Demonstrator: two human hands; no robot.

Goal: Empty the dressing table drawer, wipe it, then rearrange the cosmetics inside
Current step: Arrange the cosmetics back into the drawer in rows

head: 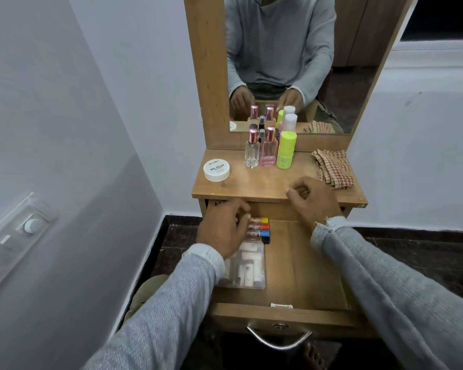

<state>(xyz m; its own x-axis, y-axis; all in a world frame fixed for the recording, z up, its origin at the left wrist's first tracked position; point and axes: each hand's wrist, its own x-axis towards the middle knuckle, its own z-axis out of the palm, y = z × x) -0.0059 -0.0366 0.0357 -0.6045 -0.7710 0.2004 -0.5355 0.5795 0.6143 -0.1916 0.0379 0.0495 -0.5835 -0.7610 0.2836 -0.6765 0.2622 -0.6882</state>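
The wooden drawer [305,265] is pulled out below the table top. Along its back left lie several small bottles [263,229] with yellow, red, blue and black caps. My left hand [222,231] rests on them with curled fingers; whether it grips one I cannot tell. A clear plastic pouch [247,268] of small white items lies in front of them. My right hand [313,201] hovers over the table's front edge, fingers curled, holding nothing visible. On the table top stand a white nail polish jar [216,170], two glass perfume bottles [259,152] and a lime green container [286,150].
A folded checkered cloth [333,168] lies at the table's right. The mirror [292,62] rises behind the bottles. A white wall with a switch panel [14,244] is close on the left. The drawer's metal handle [278,340] sticks out toward me.
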